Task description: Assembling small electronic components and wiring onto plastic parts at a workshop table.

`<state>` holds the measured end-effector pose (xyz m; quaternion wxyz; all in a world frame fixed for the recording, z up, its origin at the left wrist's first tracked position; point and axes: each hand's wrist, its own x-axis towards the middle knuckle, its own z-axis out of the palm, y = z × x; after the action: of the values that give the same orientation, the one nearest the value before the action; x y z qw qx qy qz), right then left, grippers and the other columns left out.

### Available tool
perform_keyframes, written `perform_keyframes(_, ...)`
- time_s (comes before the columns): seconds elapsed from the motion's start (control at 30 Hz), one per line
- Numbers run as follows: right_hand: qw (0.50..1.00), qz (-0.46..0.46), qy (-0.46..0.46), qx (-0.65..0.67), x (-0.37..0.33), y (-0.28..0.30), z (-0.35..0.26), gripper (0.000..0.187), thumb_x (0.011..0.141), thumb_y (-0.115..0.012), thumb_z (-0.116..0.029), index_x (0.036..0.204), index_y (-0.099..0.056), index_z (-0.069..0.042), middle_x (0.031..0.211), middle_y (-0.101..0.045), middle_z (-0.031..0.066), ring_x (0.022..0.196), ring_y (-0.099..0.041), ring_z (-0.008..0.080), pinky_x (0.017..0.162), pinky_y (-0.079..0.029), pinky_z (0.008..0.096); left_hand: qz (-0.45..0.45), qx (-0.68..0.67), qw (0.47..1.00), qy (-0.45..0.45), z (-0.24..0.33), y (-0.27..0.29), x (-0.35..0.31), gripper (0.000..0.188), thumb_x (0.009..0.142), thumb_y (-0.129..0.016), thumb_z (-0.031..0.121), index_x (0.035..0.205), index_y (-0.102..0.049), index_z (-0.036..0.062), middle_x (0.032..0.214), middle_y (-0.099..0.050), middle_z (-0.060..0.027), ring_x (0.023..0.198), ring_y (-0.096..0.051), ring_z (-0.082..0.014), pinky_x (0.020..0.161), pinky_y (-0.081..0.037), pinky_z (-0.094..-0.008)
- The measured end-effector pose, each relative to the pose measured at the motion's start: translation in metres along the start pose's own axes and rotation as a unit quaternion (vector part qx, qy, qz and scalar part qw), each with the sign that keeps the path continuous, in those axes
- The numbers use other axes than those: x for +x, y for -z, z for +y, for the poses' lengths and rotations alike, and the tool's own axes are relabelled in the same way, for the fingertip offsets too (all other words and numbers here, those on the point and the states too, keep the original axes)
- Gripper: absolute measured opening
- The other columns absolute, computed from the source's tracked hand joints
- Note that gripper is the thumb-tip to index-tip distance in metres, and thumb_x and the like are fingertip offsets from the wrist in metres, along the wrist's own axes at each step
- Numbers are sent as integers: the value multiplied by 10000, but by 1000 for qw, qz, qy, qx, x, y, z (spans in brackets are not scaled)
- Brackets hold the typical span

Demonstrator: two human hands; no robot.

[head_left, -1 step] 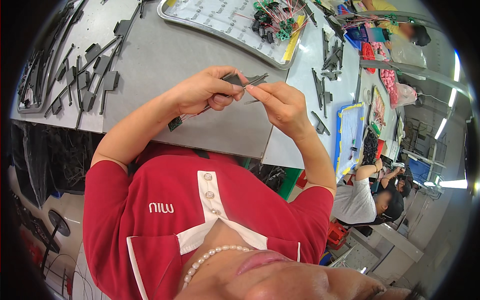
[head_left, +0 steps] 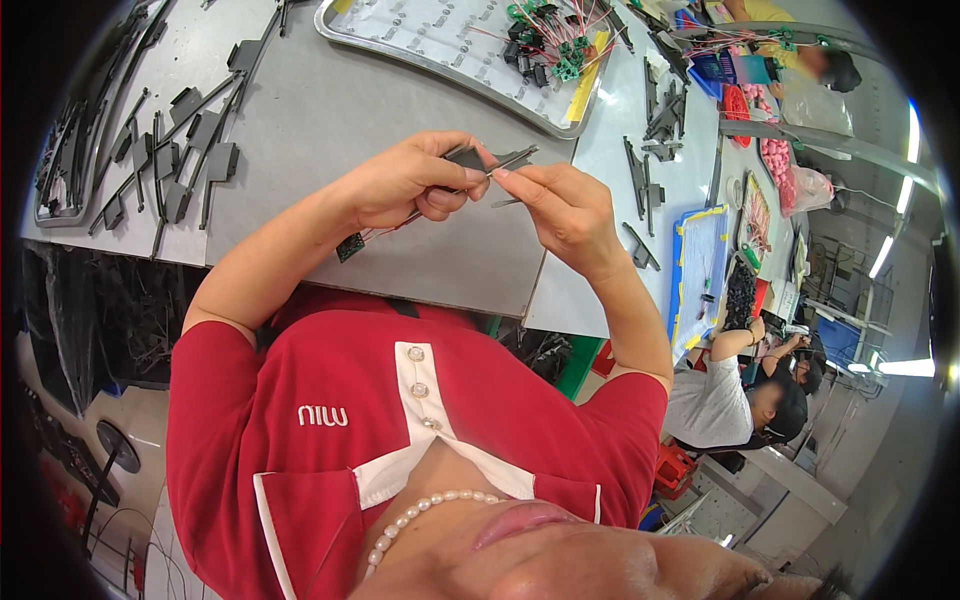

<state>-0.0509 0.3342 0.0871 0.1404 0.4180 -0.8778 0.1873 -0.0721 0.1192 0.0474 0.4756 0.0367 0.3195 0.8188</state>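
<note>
Above the grey table, my left hand [head_left: 425, 182] is closed around a long dark grey plastic part [head_left: 515, 159] with a flat wider section. Thin wires run from beneath that hand to a small green circuit board [head_left: 350, 247], which hangs near the table's front edge. My right hand [head_left: 568, 205] meets it from the other side, thumb and forefinger pinched against the part. A thin metallic tip [head_left: 507, 203] sticks out under the right fingers; what it belongs to is hidden in the hand.
Behind my hands a metal tray [head_left: 450, 70] carries green boards with wires [head_left: 570, 55]. Dark plastic parts [head_left: 200, 135] lie at left, more [head_left: 640, 180] at right. A blue tray [head_left: 700, 270] stands right of my arm. Another person [head_left: 715, 405] works further right.
</note>
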Motion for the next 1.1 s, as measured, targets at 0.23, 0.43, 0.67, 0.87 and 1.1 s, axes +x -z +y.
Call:
perform_keyframes(0.23,993,-17,-103,-56,10,12,-14,370,733,-629,-34,1090,-642,-130,776,-595,26,640,-534,164,529,-446,275,23,21,999,-32,1,1,-1,170,866,-518,46,1024,-466,10,790,-506,-50,522,-313,-39,434,-225,-182)
perform_keyframes(0.43,979,-77,-4,-188,11,18,-10,486,664,-598,-53,1122,-632,-209,775,-580,-49,597,-472,128,531,-401,263,27,40,998,-27,-1,2,0,163,864,-523,50,1012,-466,12,788,-514,-51,529,-321,-42,438,-230,-188)
perform_keyframes(0.67,972,-98,11,-212,19,16,-13,394,680,-577,-119,1064,-648,-174,686,-503,-52,584,-457,123,527,-380,264,31,37,998,-33,-4,4,2,149,862,-525,44,996,-467,19,788,-515,-45,530,-319,-44,440,-233,-195)
perform_keyframes(0.87,961,-150,-9,-232,23,18,-22,516,634,-583,-35,1132,-620,-168,716,-531,-41,570,-469,121,523,-380,262,41,41,998,-40,-6,5,2,146,858,-524,42,989,-467,18,785,-514,-40,532,-324,-48,441,-235,-199)
perform_keyframes(1.1,947,-186,-19,-260,29,17,-32,447,680,-572,-59,1123,-613,-104,661,-480,-11,524,-469,130,485,-382,269,61,55,995,-61,-10,2,2,171,861,-514,44,1019,-459,11,790,-513,-44,542,-342,-55,446,-257,-209)
